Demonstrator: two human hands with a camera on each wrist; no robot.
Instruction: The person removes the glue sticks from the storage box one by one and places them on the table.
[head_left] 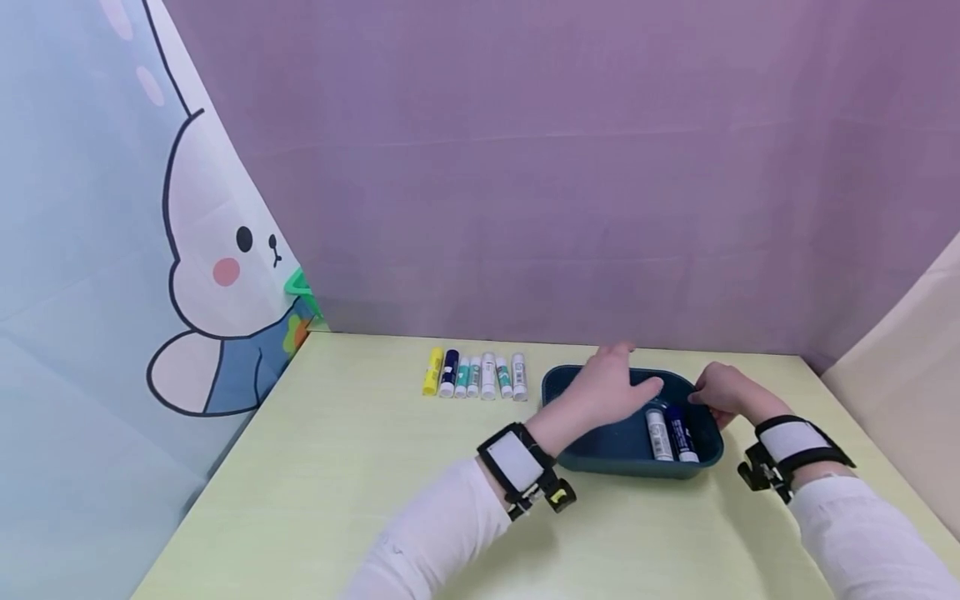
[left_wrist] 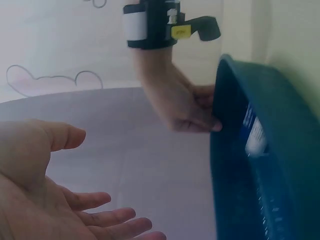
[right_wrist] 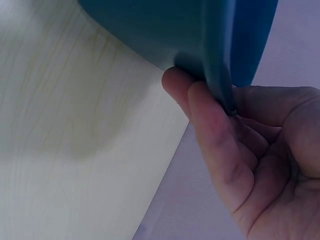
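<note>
A dark teal plastic bin (head_left: 630, 469) stands on the right part of the table. Its right rim is pinched by my right hand (head_left: 727, 392), with the thumb inside and fingers outside, as the right wrist view shows on the bin wall (right_wrist: 150, 30). My left hand (head_left: 602, 387) hovers over the bin's left side, its fingers spread and holding nothing; the left wrist view shows the palm (left_wrist: 30, 185) bare. Inside the bin lie a white glue stick (head_left: 659, 435) and a navy glue stick (head_left: 681, 433), side by side at the right.
Left of the bin, several glue sticks lie in a row, among them a yellow one (head_left: 432, 372), a navy one (head_left: 449, 373) and a white one (head_left: 488, 377). The pale table (head_left: 337, 483) meets a purple cloth (head_left: 525, 183) behind. A printed curtain (head_left: 75, 417) hangs at left.
</note>
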